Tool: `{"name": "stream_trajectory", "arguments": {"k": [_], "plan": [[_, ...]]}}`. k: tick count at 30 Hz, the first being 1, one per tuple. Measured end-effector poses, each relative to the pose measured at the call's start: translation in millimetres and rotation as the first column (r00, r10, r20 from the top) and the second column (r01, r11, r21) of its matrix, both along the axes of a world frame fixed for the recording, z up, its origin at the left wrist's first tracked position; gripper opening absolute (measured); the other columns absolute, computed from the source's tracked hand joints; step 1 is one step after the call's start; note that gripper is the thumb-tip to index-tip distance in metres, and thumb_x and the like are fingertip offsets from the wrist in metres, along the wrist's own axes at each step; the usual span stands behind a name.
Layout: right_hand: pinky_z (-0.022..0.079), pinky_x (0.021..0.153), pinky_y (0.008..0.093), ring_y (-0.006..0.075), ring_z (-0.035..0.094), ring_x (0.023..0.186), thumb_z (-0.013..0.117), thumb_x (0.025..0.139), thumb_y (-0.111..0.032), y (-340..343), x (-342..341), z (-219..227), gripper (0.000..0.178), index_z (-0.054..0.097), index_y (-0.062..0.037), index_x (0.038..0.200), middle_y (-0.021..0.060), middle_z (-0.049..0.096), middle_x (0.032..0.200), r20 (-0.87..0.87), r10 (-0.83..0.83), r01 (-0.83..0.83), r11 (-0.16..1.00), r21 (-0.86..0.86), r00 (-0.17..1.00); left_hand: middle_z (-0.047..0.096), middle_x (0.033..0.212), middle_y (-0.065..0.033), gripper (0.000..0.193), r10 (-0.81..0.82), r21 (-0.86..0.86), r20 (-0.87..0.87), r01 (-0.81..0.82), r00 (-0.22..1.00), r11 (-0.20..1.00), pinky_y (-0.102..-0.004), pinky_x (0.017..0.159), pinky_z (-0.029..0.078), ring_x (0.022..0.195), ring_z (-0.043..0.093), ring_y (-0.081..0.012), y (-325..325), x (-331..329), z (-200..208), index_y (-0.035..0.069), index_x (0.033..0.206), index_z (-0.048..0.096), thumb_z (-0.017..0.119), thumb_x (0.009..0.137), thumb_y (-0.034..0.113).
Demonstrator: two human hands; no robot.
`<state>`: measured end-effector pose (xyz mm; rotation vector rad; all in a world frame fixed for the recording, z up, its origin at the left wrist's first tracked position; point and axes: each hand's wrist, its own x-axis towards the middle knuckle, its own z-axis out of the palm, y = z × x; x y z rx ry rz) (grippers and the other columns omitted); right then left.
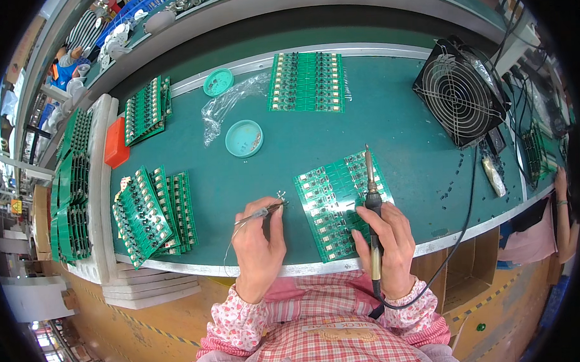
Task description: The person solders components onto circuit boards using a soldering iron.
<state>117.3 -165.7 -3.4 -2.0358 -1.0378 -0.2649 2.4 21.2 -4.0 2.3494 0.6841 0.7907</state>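
Note:
My right hand is wrapped round a soldering iron, whose metal tip points away from me. The iron lies over the right part of a green circuit board panel, and my fingertips are at that panel. In my left hand is a slim, pale, pen-like tool, pinched between the fingers, with a thin wire looping down from it. Its front end is beside some tiny pale parts on the green mat, left of the panel. I cannot make out the exact kind of tool.
Stacked panels lie left, more behind, near a red box. Two round green dishes and plastic film are mid-table. Another panel is at the back. A black fan stands right; the iron's cable curves rightward.

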Motion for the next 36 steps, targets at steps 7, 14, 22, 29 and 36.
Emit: {"name": "stream_trajectory", "arguments": {"k": [7, 14, 22, 29, 36], "plan": [[0.052, 0.094, 0.0445, 0.0341, 0.063, 0.104, 0.082, 0.074, -0.004, -0.5, 0.8, -0.2, 0.048, 0.069, -0.0089, 0.12, 0.0161, 0.064, 0.108, 0.009, -0.001, 0.001, 1.0, 0.013, 1.0, 0.07, 0.101, -0.0111, 0.009, -0.015, 0.131, -0.021, 0.018, 1.0, 0.991, -0.0338, 0.076, 0.051, 0.083, 0.066, -0.0265, -0.9, 1.9, 2.2, 0.0, 0.101, 0.066, 0.065, 0.092, 0.0], [0.055, 0.076, 0.0389, 0.0316, 0.067, 0.087, 0.075, 0.078, 0.005, -7.0, 0.7, -4.5, 0.041, 0.066, -0.0035, 0.117, 0.015, 0.067, 0.099, 0.019, -0.017, 0.013, 0.978, 0.21, 1.0, 0.07, 0.102, -0.0118, 0.016, -0.079, -0.003, 0.057, 0.079, 0.995, 0.997, -0.0365, 0.076, 0.048, 0.086, 0.066, -0.0297, -11.6, -3.8, 5.5, 0.0, 0.101, 0.066, 0.067, 0.086, -0.006], [0.054, 0.066, 0.0347, 0.0266, 0.067, 0.072, 0.073, 0.08, 0.008, -14.1, -3.1, -8.1, 0.033, 0.063, -0.0007, 0.11, 0.013, 0.07, 0.092, -0.082, 0.001, 0.019, 0.971, 0.236, 0.997, 0.07, 0.102, -0.0124, 0.019, -0.187, -0.14, 0.066, 0.194, 0.98, 0.971, -0.0374, 0.078, 0.051, 0.089, 0.066, -0.0317, -22.7, 4.2, 6.1, 0.001, 0.103, 0.067, 0.068, 0.085, -0.005], [0.053, 0.065, 0.0327, 0.0247, 0.067, 0.072, 0.071, 0.085, 0.004, -11.7, -0.4, -5.5, 0.025, 0.064, -0.0015, 0.109, 0.0112, 0.071, 0.087, -0.031, 0.01, -0.003, 0.974, 0.225, 0.999, 0.07, 0.103, -0.0116, 0.019, -0.214, -0.053, 0.048, 0.216, 0.976, 0.975, -0.0378, 0.077, 0.05, 0.088, 0.065, -0.0318, -22.5, 6.6, 5.1, 0.002, 0.102, 0.067, 0.068, 0.085, -0.005], [0.052, 0.066, 0.0323, 0.0239, 0.066, 0.072, 0.067, 0.089, 0.001, -11.3, 0.4, -4.8, 0.021, 0.063, -0.0015, 0.109, 0.0118, 0.072, 0.087, -0.01, 0.019, -0.016, 0.972, 0.235, 1.0, 0.07, 0.1, -0.0139, 0.015, -0.209, -0.038, 0.013, 0.209, 0.978, 0.977, -0.037, 0.079, 0.052, 0.089, 0.067, -0.031, -23.5, 7.3, 7.1, 0.0, 0.102, 0.065, 0.066, 0.088, -0.004]]}}
